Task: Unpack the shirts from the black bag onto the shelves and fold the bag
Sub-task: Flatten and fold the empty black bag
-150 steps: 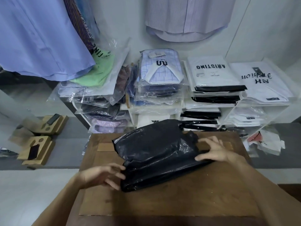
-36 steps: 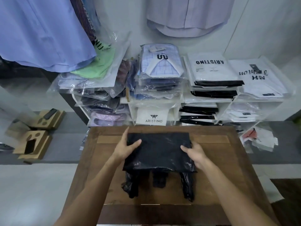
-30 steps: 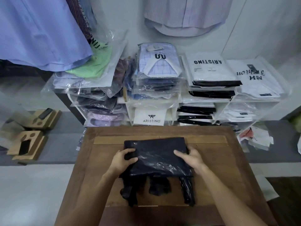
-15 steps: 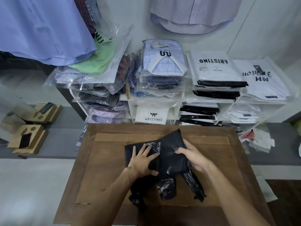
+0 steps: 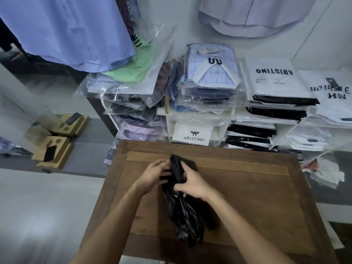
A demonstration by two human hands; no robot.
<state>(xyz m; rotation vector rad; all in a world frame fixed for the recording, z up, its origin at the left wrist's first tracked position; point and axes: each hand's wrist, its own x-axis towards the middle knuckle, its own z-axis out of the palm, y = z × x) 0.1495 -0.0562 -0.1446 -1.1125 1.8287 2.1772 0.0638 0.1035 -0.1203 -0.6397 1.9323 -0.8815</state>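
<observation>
A: While I am watching from the head view, both hands are working at the black bag [image 5: 176,169] near the middle of the worktop [image 5: 257,197], a little toward twelve o'clock.

B: Which step are you calling this?

A: I am judging it as the folding step. Packaged shirts [image 5: 211,73] are sitting stacked on the shelves [image 5: 167,119] at twelve o'clock, and I am seeing none on the worktop, so the unpacking is looking finished.

B: What are the hands doing?

A: My left hand [image 5: 154,176] is sitting at nine o'clock of the bag with its fingers [image 5: 162,164] curled against the folded upper part. My right hand [image 5: 192,182] is sitting at three o'clock, fingers curled round the same bundle and pinching it. That part is standing narrow and on edge between the two hands.

B: And the rest of the bag?

A: Its handles [image 5: 187,221] are trailing loose and crinkled toward six o'clock, flat on the wood.

B: So what is the next move asking for?

A: I am thinking the loose tail needs bringing up toward twelve o'clock and tucking against the bundle, while one hand is pinning the folds. Thin plastic is likely to spring open if the grip is easing.
</observation>
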